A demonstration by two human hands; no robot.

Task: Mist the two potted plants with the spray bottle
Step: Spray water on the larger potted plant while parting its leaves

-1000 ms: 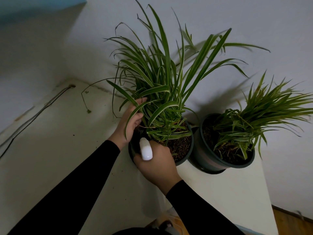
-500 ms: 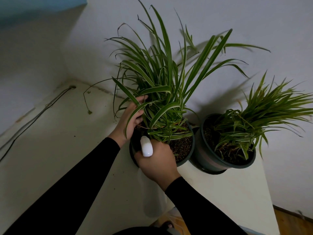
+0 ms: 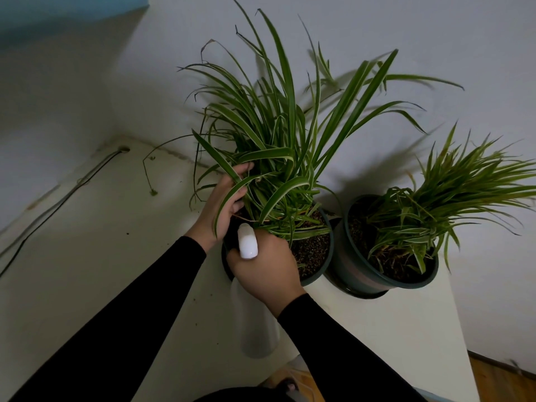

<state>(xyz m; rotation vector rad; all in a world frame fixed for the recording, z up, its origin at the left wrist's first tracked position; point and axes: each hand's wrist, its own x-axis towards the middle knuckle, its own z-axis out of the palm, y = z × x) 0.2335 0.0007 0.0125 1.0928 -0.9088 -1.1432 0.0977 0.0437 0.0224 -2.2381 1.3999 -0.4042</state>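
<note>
At the base of the larger plant (image 3: 278, 158), mist is apparently being applied from the spray bottle (image 3: 248, 242) clamped in the right hand (image 3: 266, 274) grip, leaves being parted by the left hand (image 3: 223, 204) (grip unclear), with re-aiming at plant 2 (image 3: 435, 204) being required next.

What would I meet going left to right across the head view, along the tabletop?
Black cable → left hand holding the taller plant's leaves → right hand gripping the spray bottle → smaller plant's pot.
</note>
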